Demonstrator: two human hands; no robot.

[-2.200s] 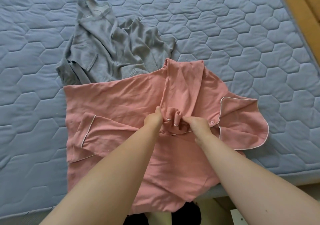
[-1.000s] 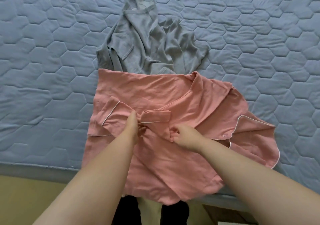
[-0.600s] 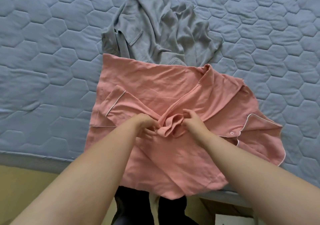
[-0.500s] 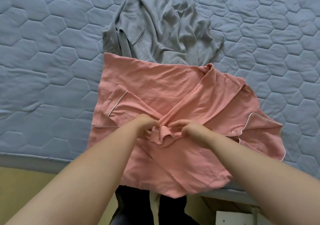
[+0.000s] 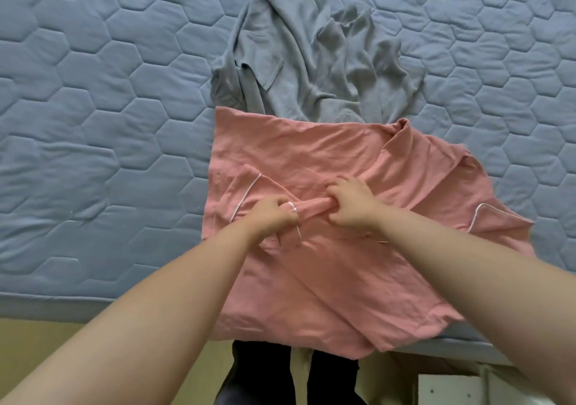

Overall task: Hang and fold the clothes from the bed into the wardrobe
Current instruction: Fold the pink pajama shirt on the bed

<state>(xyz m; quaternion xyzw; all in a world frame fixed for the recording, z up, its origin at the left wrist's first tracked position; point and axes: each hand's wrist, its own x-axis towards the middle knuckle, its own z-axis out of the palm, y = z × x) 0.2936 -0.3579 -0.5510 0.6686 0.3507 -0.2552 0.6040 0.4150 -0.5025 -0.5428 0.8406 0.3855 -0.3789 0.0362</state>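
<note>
Both hands, left hand [image 5: 274,216] and right hand [image 5: 350,203], pinch bunched sleeve on pink shirt [image 5: 311,280], mid-frame. Advice: pull sleeve flat across shirt, smooth before folding.

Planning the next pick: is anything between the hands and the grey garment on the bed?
Yes. The pink shirt lies spread between them, and its far edge overlaps the near hem of the grey garment. The left hand and the right hand both grip bunched pink fabric, so neither is free.
</note>
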